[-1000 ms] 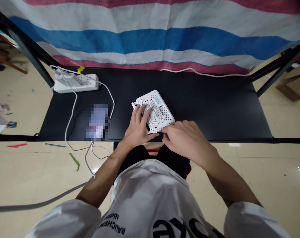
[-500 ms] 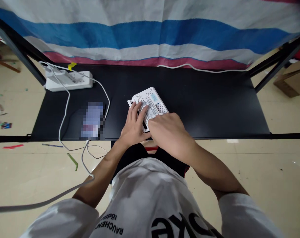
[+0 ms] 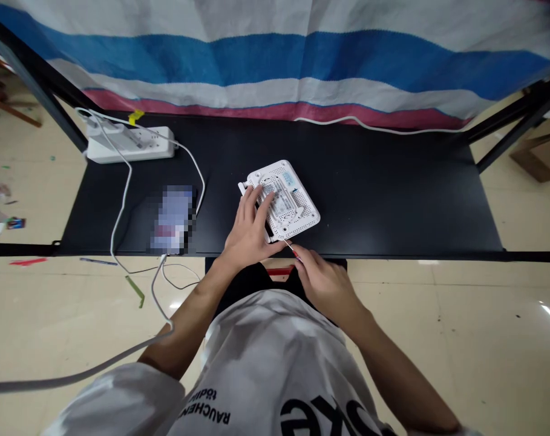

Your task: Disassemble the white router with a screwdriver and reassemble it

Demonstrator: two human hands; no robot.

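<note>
A white router lies on the black tabletop, its vented underside with a printed label facing up. My left hand grips its left side, fingers over the casing and the thumb at the near corner. In my right hand is a small screwdriver with a red handle and a thin metal shaft. The shaft points at the router's near edge, close to my left thumb. Whether its tip touches the casing, I cannot tell.
To the left, a white power strip holds plugged-in adapters. A phone with a pixelated screen lies near the front edge, with white cables around it. Striped cloth hangs behind; black frame bars flank the table.
My right hand has drawn back from over the router to its near edge, bringing the screwdriver into view. My left hand stays on the router. The view has shifted slightly.
</note>
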